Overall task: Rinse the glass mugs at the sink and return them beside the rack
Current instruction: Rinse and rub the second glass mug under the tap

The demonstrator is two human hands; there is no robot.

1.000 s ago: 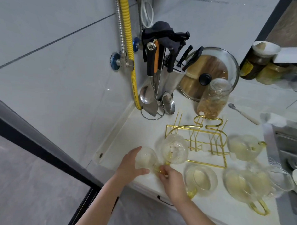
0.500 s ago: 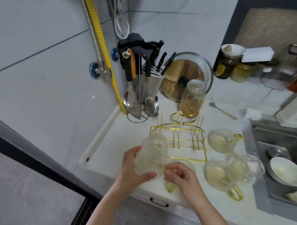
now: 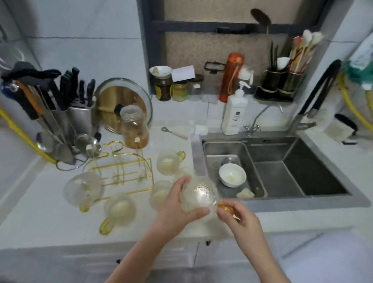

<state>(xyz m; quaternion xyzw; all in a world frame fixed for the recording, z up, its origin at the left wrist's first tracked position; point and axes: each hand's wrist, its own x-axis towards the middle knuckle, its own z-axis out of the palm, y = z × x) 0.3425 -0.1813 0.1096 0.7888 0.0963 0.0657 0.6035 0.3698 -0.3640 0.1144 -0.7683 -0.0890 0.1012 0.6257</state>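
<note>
A textured glass mug (image 3: 198, 193) with a gold handle is lifted above the counter's front edge, just left of the steel sink (image 3: 270, 199). My left hand (image 3: 175, 206) wraps around its body. My right hand (image 3: 240, 217) pinches its gold handle. The gold wire rack (image 3: 121, 166) stands on the white counter. Around it sit several more glass mugs: one on its side (image 3: 82, 187), one with its handle toward me (image 3: 119, 209), one behind my left hand (image 3: 158, 195) and one further back (image 3: 168, 160).
A white bowl (image 3: 232, 175) lies in the sink's left basin. The black tap (image 3: 316, 93) rises behind the sink, next to a white soap bottle (image 3: 234, 113). A glass jar (image 3: 134, 126), pot lid (image 3: 119, 105), knife block (image 3: 76, 108) and hanging utensils stand behind the rack.
Both hands have carried the mug from the left of the rack rightward to near the sink. The view has swung right, bringing the sink and tap into sight.
</note>
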